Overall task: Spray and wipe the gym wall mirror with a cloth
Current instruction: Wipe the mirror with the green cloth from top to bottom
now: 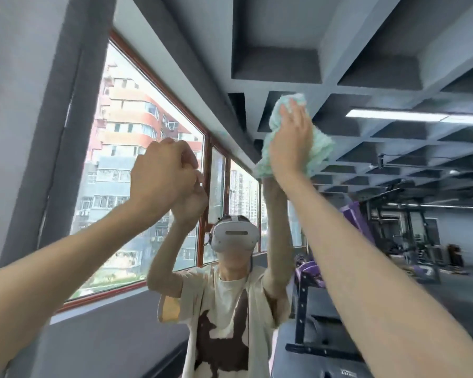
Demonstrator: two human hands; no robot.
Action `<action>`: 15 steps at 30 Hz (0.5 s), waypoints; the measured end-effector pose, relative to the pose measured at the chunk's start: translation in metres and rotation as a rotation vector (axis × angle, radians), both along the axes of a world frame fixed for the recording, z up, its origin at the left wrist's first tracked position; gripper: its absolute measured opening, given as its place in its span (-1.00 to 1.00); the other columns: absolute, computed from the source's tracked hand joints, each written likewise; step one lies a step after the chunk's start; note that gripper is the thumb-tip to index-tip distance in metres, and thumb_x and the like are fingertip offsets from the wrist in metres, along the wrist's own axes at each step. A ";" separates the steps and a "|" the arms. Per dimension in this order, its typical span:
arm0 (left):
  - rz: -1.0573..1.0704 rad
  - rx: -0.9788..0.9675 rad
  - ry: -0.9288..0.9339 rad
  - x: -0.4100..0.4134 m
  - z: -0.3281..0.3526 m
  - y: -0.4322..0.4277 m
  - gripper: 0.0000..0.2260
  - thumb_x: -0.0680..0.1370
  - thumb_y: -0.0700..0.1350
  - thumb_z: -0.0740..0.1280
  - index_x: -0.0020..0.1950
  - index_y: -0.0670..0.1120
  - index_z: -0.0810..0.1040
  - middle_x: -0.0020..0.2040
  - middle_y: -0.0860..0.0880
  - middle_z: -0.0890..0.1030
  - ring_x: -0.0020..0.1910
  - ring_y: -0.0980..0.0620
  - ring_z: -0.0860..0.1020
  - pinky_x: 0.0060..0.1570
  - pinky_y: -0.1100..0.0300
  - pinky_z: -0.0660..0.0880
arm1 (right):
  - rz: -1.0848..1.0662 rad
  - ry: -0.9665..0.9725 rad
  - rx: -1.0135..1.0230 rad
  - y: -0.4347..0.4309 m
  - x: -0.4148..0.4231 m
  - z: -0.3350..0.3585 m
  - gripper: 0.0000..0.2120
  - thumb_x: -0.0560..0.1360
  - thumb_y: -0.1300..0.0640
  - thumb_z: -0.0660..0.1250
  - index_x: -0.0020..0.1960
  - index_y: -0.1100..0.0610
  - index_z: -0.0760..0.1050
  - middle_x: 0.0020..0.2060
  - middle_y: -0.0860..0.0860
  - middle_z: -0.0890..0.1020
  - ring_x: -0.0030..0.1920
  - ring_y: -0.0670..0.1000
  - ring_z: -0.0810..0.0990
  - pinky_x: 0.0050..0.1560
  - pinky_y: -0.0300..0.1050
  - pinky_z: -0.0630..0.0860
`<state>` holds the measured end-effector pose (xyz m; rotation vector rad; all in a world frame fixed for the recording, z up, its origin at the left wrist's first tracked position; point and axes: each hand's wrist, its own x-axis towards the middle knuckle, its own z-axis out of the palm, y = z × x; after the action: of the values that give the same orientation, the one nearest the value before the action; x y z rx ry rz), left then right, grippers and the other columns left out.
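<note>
Right hand (291,143), fingers straight, presses cloth (320,150) high on mirror (421,227); left hand (159,173), fisted and apparently empty, lies lower-left.

No text, label, brand or number is legible here.

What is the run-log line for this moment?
step: wipe | right hand: flat, presses cloth on mirror, high up | left hand: fist, nothing seen in it, knuckles at mirror
</note>
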<state>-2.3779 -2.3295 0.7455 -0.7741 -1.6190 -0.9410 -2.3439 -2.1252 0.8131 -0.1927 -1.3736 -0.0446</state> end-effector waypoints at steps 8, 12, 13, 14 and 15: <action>0.009 -0.041 -0.151 0.004 0.008 0.000 -0.83 0.34 -0.28 0.31 -0.20 -0.02 0.56 -0.09 -0.09 0.61 -0.08 -0.15 0.53 -0.18 0.06 0.45 | -0.006 -0.479 0.471 0.007 0.018 -0.034 -0.49 0.62 0.30 0.07 0.53 0.01 0.16 0.52 -0.07 0.18 0.51 -0.06 0.09 0.46 -0.23 -0.14; -0.034 -0.036 -0.073 0.009 0.007 0.017 -0.82 0.37 -0.31 0.30 -0.20 -0.04 0.59 -0.07 -0.05 0.58 -0.12 -0.10 0.51 -0.21 0.12 0.38 | -0.124 -0.072 -0.055 0.087 0.072 -0.008 -0.44 0.56 0.45 0.04 0.52 0.13 0.18 0.53 0.03 0.13 0.53 0.05 0.06 0.54 -0.07 -0.07; -0.068 -0.030 -0.045 0.012 0.004 0.025 -0.81 0.37 -0.31 0.31 -0.22 -0.02 0.58 -0.07 -0.04 0.57 -0.10 -0.10 0.51 -0.18 0.10 0.41 | -0.121 -0.016 -0.117 0.077 0.061 -0.012 -0.42 0.55 0.45 0.06 0.52 0.13 0.18 0.54 0.02 0.13 0.54 0.05 0.04 0.54 -0.07 -0.10; -0.107 -0.036 -0.021 0.018 0.002 0.037 -0.81 0.36 -0.31 0.31 -0.23 -0.01 0.56 -0.07 -0.04 0.57 -0.08 -0.10 0.52 -0.13 0.08 0.44 | -0.110 -0.009 -0.147 0.059 0.049 -0.020 -0.41 0.53 0.44 0.07 0.52 0.12 0.18 0.53 0.00 0.13 0.54 0.04 0.02 0.53 -0.11 -0.18; -0.136 -0.041 -0.001 0.023 0.001 0.047 -0.81 0.36 -0.31 0.30 -0.24 -0.01 0.56 -0.07 -0.03 0.56 -0.07 -0.10 0.52 -0.08 0.05 0.46 | -0.082 -0.053 -0.087 0.039 0.035 -0.030 -0.39 0.51 0.45 0.07 0.52 0.10 0.18 0.53 -0.01 0.15 0.54 0.01 0.01 0.51 -0.18 -0.27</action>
<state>-2.3554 -2.2824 0.7463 -0.9217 -1.6062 -1.0071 -2.3089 -2.0862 0.7834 -0.3227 -1.4216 -0.0583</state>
